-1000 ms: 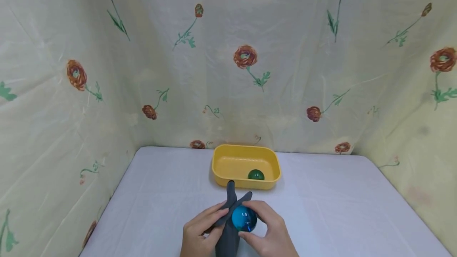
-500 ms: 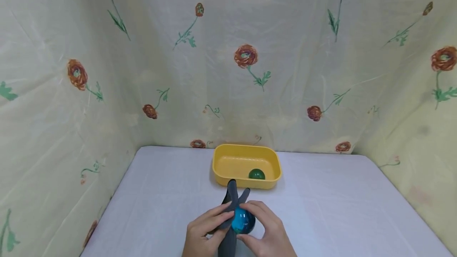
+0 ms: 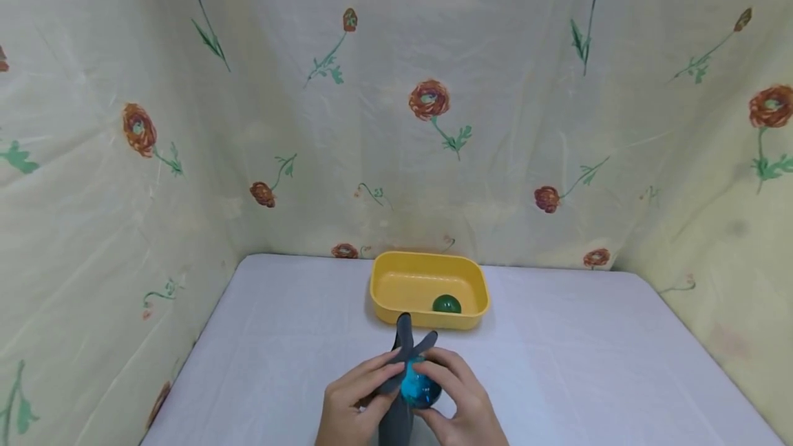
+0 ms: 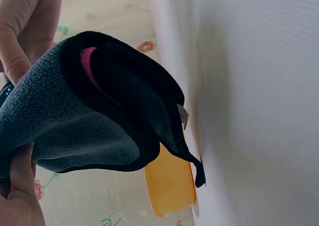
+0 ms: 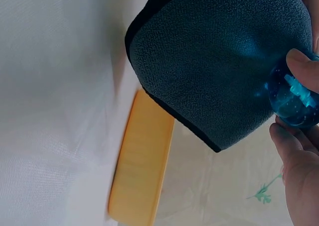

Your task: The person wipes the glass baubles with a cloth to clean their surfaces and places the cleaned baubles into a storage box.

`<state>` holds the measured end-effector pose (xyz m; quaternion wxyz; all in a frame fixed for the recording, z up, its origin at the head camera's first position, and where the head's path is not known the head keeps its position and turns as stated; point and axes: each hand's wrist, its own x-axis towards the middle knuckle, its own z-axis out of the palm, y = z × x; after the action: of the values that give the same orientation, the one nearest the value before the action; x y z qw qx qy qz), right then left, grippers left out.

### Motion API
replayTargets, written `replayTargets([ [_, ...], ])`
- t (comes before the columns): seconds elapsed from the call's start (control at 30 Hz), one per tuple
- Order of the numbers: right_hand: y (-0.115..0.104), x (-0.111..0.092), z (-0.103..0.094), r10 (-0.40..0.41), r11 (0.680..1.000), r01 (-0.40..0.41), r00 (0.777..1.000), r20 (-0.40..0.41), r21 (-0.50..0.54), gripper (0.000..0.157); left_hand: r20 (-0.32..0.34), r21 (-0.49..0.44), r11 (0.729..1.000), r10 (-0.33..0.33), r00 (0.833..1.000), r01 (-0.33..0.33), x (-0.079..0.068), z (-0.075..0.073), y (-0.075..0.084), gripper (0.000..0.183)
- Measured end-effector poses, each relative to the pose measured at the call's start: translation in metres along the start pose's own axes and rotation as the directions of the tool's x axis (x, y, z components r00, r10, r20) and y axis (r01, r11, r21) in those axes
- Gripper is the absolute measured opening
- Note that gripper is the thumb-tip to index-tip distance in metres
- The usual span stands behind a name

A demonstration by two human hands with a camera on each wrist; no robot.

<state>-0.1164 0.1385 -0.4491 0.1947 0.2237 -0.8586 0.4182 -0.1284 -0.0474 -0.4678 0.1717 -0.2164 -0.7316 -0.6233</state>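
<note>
Low in the centre of the head view, my left hand grips a folded grey cloth with black edging. The fleecy side of the cloth shows in the right wrist view, and its black edge curls open in the left wrist view. Thumb and fingers of my right hand pinch a shiny, clear blue ball against the cloth's right side. Part of the ball's left side is hidden by cloth and fingers. A pale, bright patch glints inside the ball in the right wrist view.
Beyond the hands, a yellow rectangular tub stands towards the back of the table. A green ball lies in it, near the front right. White cloth covers the tabletop, and a flower-patterned curtain encloses the back and sides.
The ball has shifted slightly left and down against the cloth, which overlaps its left side more. My right index finger has slid further over the ball's top. The cloth's upper tips have moved a little.
</note>
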Motion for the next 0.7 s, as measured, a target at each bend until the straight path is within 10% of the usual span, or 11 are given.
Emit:
replayTargets([
  [0.33, -0.0049, -0.0003, -0.0001, 0.103, 0.994, -0.103, 0.995, 0.009, 0.04, 0.069, 0.023, 0.003, 0.997, -0.081, 0.996, 0.081, -0.0005, -0.0005, 0.0039, 0.037],
  [0.7, -0.006, -0.0001, -0.0038, 0.238, 0.95, -0.248, 0.969, 0.071, 0.188, 0.062, 0.078, 0.099, 0.995, -0.005, 0.997, -0.002, -0.0022, -0.0025, 0.0058, 0.031],
])
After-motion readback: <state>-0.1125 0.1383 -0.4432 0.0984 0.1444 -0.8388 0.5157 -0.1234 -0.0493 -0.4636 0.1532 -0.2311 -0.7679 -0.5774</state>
